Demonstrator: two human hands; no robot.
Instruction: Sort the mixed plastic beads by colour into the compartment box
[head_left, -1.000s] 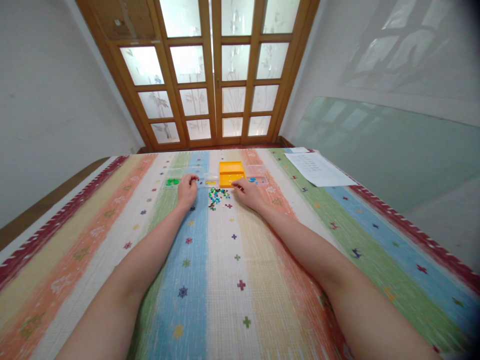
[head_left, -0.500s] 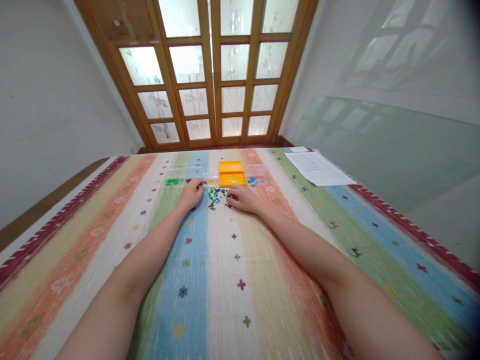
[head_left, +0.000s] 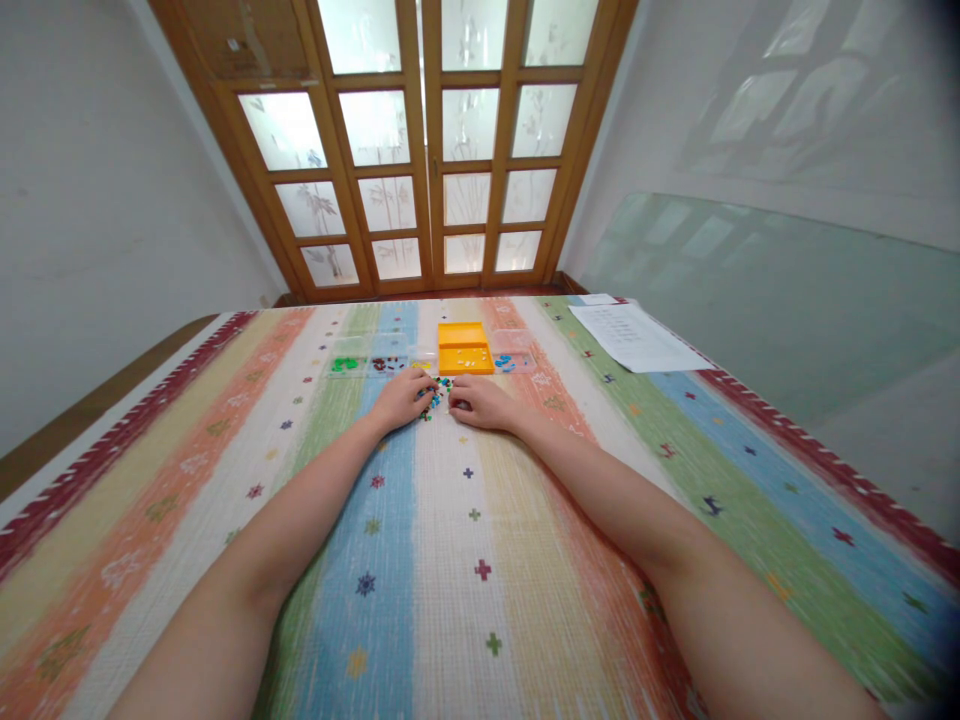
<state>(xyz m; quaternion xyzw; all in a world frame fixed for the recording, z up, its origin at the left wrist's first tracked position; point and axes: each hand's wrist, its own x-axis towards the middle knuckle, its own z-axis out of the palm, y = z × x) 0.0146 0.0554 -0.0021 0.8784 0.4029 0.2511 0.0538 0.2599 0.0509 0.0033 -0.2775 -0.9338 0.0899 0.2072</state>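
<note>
A small pile of mixed green, blue and dark beads lies on the striped tablecloth between my hands. My left hand rests at the pile's left side, its fingers bent down and drawn together among the beads. On the other side, my right hand has its fingers curled in close to the pile. Whatever either hand's fingertips hold is too small to make out. Behind the hands, an open yellow box contains white pieces. Clear boxes hold green pieces, dark red pieces, yellow pieces and blue pieces.
Printed paper sheets lie at the table's far right. The striped tablecloth spreads under both forearms. Beyond the table's far edge stand wooden glazed doors, and a glass panel leans along the right wall.
My left hand has moved from the box of dark red pieces toward me and right, onto the bead pile. The dark red pieces are now uncovered. My right hand has barely shifted.
</note>
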